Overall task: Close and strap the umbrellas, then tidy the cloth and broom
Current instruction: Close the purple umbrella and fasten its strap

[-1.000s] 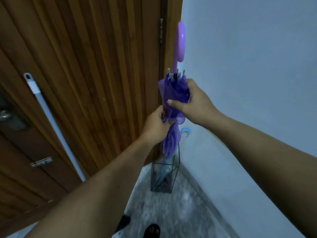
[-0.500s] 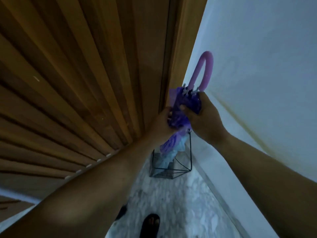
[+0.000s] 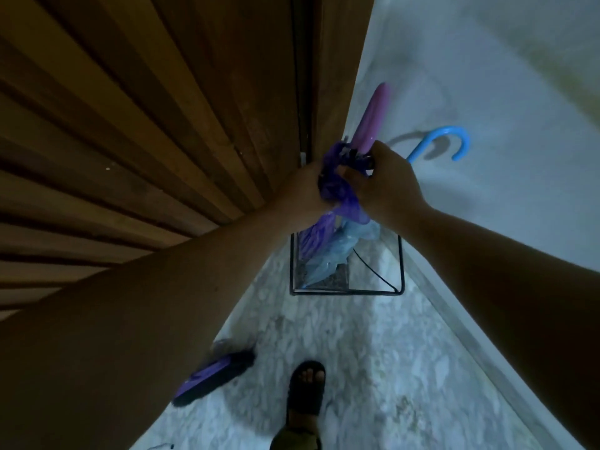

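Since a moment ago your view has tipped down, so the black wire umbrella stand [image 3: 347, 289] on the speckled stone floor [image 3: 373, 368] now sits just below your hands. Your left hand [image 3: 303, 194] is clenched around the bunched fabric of the purple folded umbrella [image 3: 337, 193] above that stand, and your right hand [image 3: 388, 183] is wrapped over its rib tips, just under the pink curved handle [image 3: 371, 120]. Its lower end reaches down into the stand, beside a pale blue umbrella [image 3: 334, 258] whose blue hooked handle [image 3: 444, 141] rises right of the stand against the white wall [image 3: 487, 76]. Near your sandalled foot [image 3: 306, 389], well in front of the stand, lies a purple-and-black brush head [image 3: 216, 376].
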